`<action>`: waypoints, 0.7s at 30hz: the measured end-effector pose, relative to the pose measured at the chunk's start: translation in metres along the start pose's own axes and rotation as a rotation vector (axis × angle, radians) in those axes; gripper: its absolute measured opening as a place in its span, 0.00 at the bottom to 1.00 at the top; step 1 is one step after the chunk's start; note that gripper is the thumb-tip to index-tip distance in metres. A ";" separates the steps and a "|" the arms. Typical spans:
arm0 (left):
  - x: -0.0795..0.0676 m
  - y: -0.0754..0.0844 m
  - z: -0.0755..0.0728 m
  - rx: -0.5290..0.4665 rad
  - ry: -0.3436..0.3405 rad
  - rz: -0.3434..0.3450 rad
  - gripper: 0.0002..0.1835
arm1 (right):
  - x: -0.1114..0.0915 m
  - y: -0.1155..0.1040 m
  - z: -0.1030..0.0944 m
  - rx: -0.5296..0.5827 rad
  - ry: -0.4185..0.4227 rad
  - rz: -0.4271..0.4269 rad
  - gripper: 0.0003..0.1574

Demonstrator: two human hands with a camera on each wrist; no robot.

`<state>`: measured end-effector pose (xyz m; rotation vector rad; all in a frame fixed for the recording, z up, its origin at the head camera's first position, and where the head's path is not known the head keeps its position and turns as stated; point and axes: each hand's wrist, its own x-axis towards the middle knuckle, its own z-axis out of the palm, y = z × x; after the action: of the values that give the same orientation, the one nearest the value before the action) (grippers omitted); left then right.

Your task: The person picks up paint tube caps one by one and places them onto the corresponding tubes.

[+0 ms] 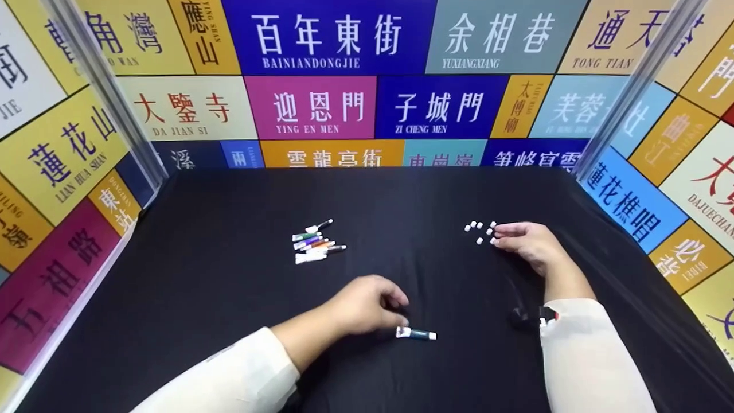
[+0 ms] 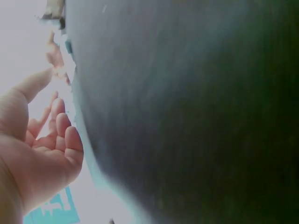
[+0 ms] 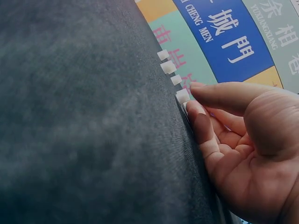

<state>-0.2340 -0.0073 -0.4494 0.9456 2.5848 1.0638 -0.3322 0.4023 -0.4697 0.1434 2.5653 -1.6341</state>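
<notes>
A small blue-green paint tube (image 1: 423, 334) with a white end lies on the black cloth. My left hand (image 1: 367, 307) hovers beside it, fingers loosely bent, thumb near the tube's left end; the left wrist view shows that hand (image 2: 44, 140) holding nothing. At the right, my right hand (image 1: 530, 244) reaches several small white caps (image 1: 479, 241). Its thumb and index fingertips stand slightly apart in the right wrist view, where the right hand (image 3: 247, 140) is right by a white cap (image 3: 182, 96). I see no firm pinch on it.
Several paint tubes (image 1: 312, 244) of different colours lie grouped on the left of the black cloth (image 1: 229, 321). Panels with printed place names (image 1: 327, 34) stand at the back and sides. A dark strap-like thing (image 1: 522, 312) is beside my right sleeve.
</notes>
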 end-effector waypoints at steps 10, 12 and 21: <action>-0.003 -0.021 -0.036 -0.101 0.185 -0.075 0.19 | -0.002 -0.005 0.003 -0.205 0.026 0.029 0.33; -0.004 -0.025 -0.042 -0.114 0.213 -0.091 0.19 | -0.002 -0.006 0.004 -0.223 0.026 0.036 0.32; -0.005 -0.058 -0.067 -0.155 0.359 -0.180 0.21 | -0.002 -0.006 0.003 -0.276 0.016 0.025 0.29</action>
<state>-0.2848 -0.0801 -0.4409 0.5124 2.7420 1.4696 -0.3309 0.3968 -0.4653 0.1663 2.7547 -1.2586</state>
